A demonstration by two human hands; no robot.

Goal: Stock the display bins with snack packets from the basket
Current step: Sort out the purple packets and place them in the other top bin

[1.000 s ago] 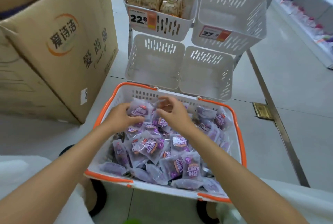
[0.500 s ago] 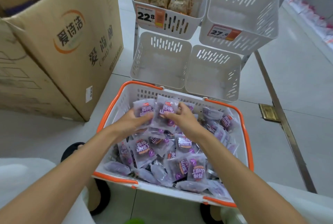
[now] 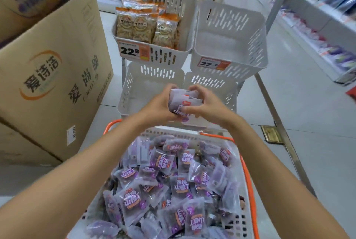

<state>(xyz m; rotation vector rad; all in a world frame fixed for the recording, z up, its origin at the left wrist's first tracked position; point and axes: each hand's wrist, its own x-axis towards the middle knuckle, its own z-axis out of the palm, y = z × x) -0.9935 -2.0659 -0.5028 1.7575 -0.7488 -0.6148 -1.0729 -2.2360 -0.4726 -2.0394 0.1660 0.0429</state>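
A white basket with an orange rim (image 3: 248, 173) sits in front of me, full of purple snack packets (image 3: 173, 186). Both hands hold a small stack of purple packets (image 3: 184, 101) between them, lifted above the basket's far edge. My left hand (image 3: 158, 104) grips the stack from the left and my right hand (image 3: 206, 104) grips it from the right. The stack hovers over the two lower white display bins, the left one (image 3: 134, 92) and the right one (image 3: 227, 88), both showing bare insides.
Two upper bins stand behind: the left (image 3: 163, 55) holds orange-topped snack bags (image 3: 146, 27) and a 22.8 price tag, the right (image 3: 240, 46) shows a 27.6 tag. A large cardboard box (image 3: 54, 77) stands at left. Store shelves (image 3: 327, 17) line the right aisle.
Both hands have gathered several purple packets from the basket and lifted them up and forward, from inside the basket to above the lower bins.
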